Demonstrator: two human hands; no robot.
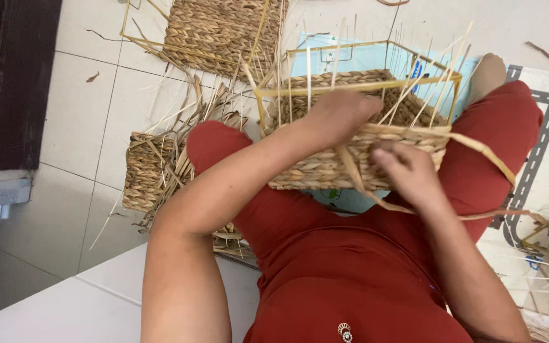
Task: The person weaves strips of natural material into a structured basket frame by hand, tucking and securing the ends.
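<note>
Both grips hold upright basket [325,168], stakes up.

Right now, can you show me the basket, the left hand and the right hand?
basket [316,171], head view, woven front wall
left hand [344,114], head view, back of hand
right hand [408,174], head view, knuckles

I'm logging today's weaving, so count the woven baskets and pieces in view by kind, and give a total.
Basket on a frame, in hand: 1, left hand at its rim, right hand on a strand
Woven piece on a frame, floor top: 1
Small woven basket, floor left: 1
Total: 3
</note>
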